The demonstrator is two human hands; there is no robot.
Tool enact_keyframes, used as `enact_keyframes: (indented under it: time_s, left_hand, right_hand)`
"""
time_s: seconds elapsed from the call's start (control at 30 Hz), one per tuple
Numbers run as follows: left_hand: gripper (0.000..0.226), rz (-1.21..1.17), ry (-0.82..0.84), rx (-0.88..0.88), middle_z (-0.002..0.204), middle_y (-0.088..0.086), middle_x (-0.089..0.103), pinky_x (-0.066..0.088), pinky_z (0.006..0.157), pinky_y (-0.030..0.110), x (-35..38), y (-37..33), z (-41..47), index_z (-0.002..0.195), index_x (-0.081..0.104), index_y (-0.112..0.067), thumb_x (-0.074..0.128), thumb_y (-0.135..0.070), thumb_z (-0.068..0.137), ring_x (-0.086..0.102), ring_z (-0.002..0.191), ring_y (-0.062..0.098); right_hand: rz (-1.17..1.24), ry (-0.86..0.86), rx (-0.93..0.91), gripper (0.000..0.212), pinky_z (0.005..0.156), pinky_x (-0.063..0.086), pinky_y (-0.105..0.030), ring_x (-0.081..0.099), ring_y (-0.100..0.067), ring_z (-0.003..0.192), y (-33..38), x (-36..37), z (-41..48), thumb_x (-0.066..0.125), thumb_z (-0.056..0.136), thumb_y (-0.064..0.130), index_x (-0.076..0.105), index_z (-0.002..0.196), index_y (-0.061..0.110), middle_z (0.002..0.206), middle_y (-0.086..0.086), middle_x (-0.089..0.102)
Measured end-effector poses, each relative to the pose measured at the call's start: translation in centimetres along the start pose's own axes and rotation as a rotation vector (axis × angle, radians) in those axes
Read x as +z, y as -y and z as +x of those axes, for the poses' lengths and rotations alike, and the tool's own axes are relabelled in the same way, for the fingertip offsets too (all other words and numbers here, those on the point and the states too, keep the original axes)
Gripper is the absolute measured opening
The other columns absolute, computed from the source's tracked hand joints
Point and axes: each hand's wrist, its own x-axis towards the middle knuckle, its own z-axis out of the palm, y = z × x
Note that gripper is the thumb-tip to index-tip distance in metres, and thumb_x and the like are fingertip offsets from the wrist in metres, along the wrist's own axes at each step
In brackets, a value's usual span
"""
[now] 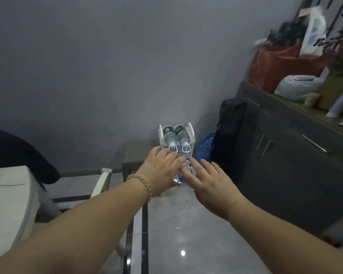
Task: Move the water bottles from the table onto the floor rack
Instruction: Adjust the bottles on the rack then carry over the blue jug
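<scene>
Nearest, two bare forearms reach forward over the glossy grey tiled floor (186, 224), the left one wearing a beaded cream bracelet (142, 183) at the wrist. Between them, the left hand (160, 172) and the right hand (208, 186) together hold a clear plastic water bottle (183, 171), of which only a glinting strip shows between the palms. The left fingers (171, 157) curl over the top of it, holding it; the right fingers (192, 171) lie spread and nearly flat along its side, more steadying than gripping. Just beyond the fingertips stands the small white plastic floor rack (190, 133) against the grey wall, with two green-labelled clear water bottles (175, 134) already lying side by side on its upper tier, caps toward the camera. The held bottle seems bound for the lower level, whose front is hidden by the hands. To do this well, keep the bottle level and in line with the rack's channel, guide it with the left hand while the right pushes from the side, and ease it in slowly so the light rack does not slide back or tip. A dark backpack (230, 131) and a blue dotted bag (206, 147) sit beside the rack, so stay clear of them.
</scene>
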Motion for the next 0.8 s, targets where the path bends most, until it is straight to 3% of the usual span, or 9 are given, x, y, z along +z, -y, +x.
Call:
enact_keyframes:
  time_s: [0.1,0.27,0.63,0.8]
  left_hand:
    - [0.066,-0.006,0.058,0.033,0.124,0.002,0.055,0.032,0.103,0.047,3.4,0.6,3.5,0.131,0.044,-0.018,0.052,-0.059,0.079,0.049,0.113,0.025]
    - [0.065,-0.027,0.13,0.083,0.125,0.001,0.052,0.032,0.102,0.043,9.6,3.1,11.5,0.131,0.041,-0.021,0.061,-0.055,0.079,0.047,0.113,0.023]
    - [0.059,0.007,0.215,0.121,0.128,0.006,0.05,0.026,0.107,0.048,20.3,12.8,28.3,0.132,0.036,-0.018,0.057,-0.046,0.084,0.042,0.119,0.029]
    - [0.057,-0.002,0.273,0.038,0.126,0.007,0.051,0.029,0.105,0.048,25.4,16.2,32.5,0.133,0.037,-0.016,0.047,-0.043,0.084,0.043,0.119,0.03]
  right_hand:
    - [0.065,0.039,0.005,0.08,0.094,0.044,-0.046,0.036,-0.036,0.127,-3.2,2.2,1.6,0.048,0.094,0.025,-0.014,0.145,0.026,0.156,-0.015,0.011]
    - [0.078,0.084,0.036,0.078,0.085,0.047,-0.04,0.042,-0.03,0.115,-9.4,7.4,6.6,0.043,0.095,0.028,-0.018,0.144,0.027,0.158,-0.01,0.004]
    - [0.085,0.13,0.091,0.079,0.064,0.051,-0.039,0.055,-0.03,0.091,-23.0,14.3,21.8,0.063,0.082,0.027,0.018,0.148,0.022,0.148,-0.016,0.034]
    - [0.106,0.118,-0.019,0.077,0.073,0.048,-0.041,0.049,-0.03,0.098,-27.9,19.0,28.3,0.05,0.089,0.023,0.0,0.147,0.026,0.154,-0.013,0.019]
